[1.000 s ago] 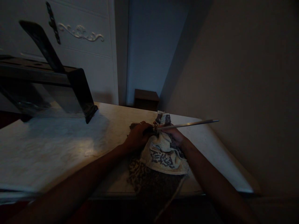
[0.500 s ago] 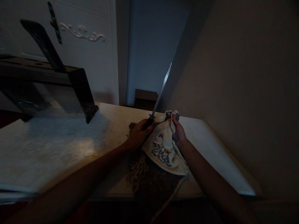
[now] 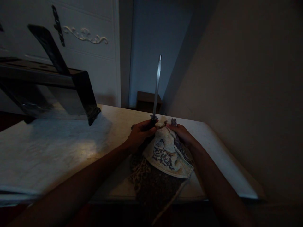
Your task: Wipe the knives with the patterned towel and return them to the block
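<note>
Most of the patterned cloth (image 3: 164, 146) lies nearest, on the pale surface (image 3: 61, 145), and its dark lower part hangs over the front edge. The right grip (image 3: 183, 134) pinches this cloth at its upper end. Beside it, the left grip (image 3: 139, 137) is closed around the dark handle (image 3: 153, 121) of a metal rod (image 3: 156, 88). One second ago the rod was pointing rightward, across the right grip; now it points away, nearly straight up in the view. I judge that this change leaves the shaft free from the cloth. Farther, a black-framed stand (image 3: 84, 86) remains on the surface, before a white door (image 3: 94, 63).
</note>
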### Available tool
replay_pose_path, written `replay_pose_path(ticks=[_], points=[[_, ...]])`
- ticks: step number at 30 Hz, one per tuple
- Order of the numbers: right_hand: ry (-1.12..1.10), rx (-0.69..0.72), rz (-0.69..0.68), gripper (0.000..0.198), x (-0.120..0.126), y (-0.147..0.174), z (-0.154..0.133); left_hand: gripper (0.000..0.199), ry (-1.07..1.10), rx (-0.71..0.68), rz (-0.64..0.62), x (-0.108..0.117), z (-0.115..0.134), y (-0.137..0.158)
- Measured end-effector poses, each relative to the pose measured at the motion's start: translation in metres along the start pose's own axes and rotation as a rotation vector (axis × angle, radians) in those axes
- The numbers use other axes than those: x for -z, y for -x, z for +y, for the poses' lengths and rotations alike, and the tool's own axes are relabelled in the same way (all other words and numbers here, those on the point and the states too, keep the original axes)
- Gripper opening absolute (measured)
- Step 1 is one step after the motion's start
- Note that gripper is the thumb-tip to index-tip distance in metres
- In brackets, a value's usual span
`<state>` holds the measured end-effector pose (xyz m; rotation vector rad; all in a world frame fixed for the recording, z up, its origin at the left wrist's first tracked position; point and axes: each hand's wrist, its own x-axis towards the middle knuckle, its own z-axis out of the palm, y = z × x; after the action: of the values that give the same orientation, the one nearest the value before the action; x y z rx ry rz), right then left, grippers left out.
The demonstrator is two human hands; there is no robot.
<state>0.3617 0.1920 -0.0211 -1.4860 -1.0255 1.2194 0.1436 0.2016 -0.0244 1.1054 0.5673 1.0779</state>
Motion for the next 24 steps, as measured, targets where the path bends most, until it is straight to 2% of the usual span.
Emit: replay_pose_path(ticks=[3, 6, 8, 11, 16, 21, 24], points=[[-0.072, 0.048, 0.045, 0.025, 0.002, -0.001, -0.002, 0.055, 0.027, -0.001, -0.018, -0.001, 0.002, 0.001], [-0.233, 0.128, 0.028, 0.023, -0.001, 0.004, -0.007, 0.057, 0.038, -0.005, -0.034, -0.001, 0.003, 0.002], [-0.310, 0.156, -0.018, 0.024, -0.006, 0.008, -0.011, 0.059, 0.009, -0.010, -0.041, -0.001, 0.003, 0.002], [-0.352, 0.134, -0.158, 0.028, -0.017, 0.016, -0.011, 0.060, -0.110, -0.036, -0.033, 0.002, 0.000, 0.000], [-0.341, 0.085, -0.363, 0.035, -0.031, 0.027, -0.003, 0.034, -0.505, -0.240, 0.063, 0.005, -0.006, -0.004], [-0.302, 0.065, -0.391, 0.048, -0.035, 0.031, 0.003, 0.016, -0.642, -0.262, 0.021, 0.002, -0.005, -0.001], [-0.230, 0.110, -0.404, 0.055, -0.036, 0.030, 0.004, 0.013, -0.738, -0.311, 0.074, 0.000, -0.005, 0.002]])
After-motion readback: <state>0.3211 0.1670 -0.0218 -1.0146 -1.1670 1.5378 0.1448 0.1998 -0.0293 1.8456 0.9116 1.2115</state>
